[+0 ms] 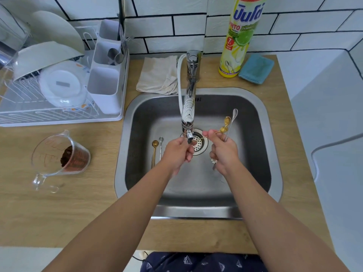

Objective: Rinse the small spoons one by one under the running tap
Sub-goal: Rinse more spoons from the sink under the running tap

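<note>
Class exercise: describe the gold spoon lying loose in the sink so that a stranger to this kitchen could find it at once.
Start at the steel sink set in the wooden counter. On its floor, left of the round drain, two small spoons lie side by side, handles toward the viewer. The gold spoon is the left one, nearer the sink wall; its neighbour, the silver spoon, is paler.

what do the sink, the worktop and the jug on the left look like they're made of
Sink: likely stainless steel with a brushed satin finish, going by its grey metallic sheen and soft reflections.
Worktop: looks like light wood, or a wood-look laminate; pale grain lines show, but which one cannot be told.
Jug: clear glass or hard plastic; the brown contents show through it, with printed markings on the wall.
</note>
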The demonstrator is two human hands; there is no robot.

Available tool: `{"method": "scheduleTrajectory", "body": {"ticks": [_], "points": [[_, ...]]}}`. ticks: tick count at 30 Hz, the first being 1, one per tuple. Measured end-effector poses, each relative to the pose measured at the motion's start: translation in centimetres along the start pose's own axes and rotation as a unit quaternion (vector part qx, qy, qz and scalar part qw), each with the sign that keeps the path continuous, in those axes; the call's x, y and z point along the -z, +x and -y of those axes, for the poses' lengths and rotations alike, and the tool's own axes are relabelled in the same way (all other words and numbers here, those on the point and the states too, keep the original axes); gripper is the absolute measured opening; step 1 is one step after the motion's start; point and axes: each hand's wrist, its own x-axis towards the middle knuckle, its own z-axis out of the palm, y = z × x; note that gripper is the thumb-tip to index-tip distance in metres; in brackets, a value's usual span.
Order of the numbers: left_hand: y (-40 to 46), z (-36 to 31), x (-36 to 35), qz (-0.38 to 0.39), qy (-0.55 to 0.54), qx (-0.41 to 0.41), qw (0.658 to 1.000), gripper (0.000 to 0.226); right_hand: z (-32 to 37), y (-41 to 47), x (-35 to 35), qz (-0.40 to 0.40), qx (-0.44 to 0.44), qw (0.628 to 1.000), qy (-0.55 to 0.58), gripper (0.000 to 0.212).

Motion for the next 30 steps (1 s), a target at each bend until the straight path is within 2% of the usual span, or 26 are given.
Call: {"method": "scheduleTrajectory", "body": {"ticks": [2, 4, 8, 10, 12, 16, 22, 27, 30], "points": [[-0.4, 0.2, 0.2, 0.046, -0.032, -0.003, 0.998, 0.017, 0.0, 0.1, 0.1, -0.004, -0.001, 1.0, -0.005, 0.014], [-0.7, 0.6, 0.5, 0.057, -0.043, -0.009, 0.997, 0.011, -0.2, 0.2, 0.2, 0.001, -0.006, 1.0, -0.014, 0.014], [-0.6, 1.3, 0.6, -0.022, -0.066, -0.008, 0.998, 0.016, -0.9, -0.2, -0.1, 0.029, -0.01, 0.999, -0.04, 0.02], [-0.5, 1.3, 0.5, -0.035, -0.096, 0.009, 0.995, 0.018, -1.2, -0.6, -0.3, 0.026, -0.008, 0.999, -0.042, 0.024], [-0.5, 1.2, 0.6, -0.009, -0.12, 0.029, 0.992, 0.018, -1.1, -0.7, -0.4, 0.012, -0.008, 0.999, -0.031, 0.018], [-1.1, 1.4, 1.6, 0.105, -0.171, 0.055, 0.978, 0.023, -0.5, -0.6, 0.2, -0.003, -0.006, 1.0, -0.027, 0.014], [-0.9, 1.3, 0.5, -0.015, -0.139, 0.031, 0.99, 0.016, -0.6, -1.0, -0.7, 0.017, 0.0, 0.999, -0.028, 0.018], [-0.8, 1.5, 1.2, 0.063, -0.148, 0.008, 0.987, 0.014, -0.1, -1.0, -0.5, 0.002, 0.011, 1.0, -0.029, 0.018], [-0.7, 1.2, 1.3, 0.035, -0.151, 0.047, 0.987, 0.021, -0.2, -1.2, -0.6, 0.006, 0.007, 1.0, -0.026, 0.017]]}}
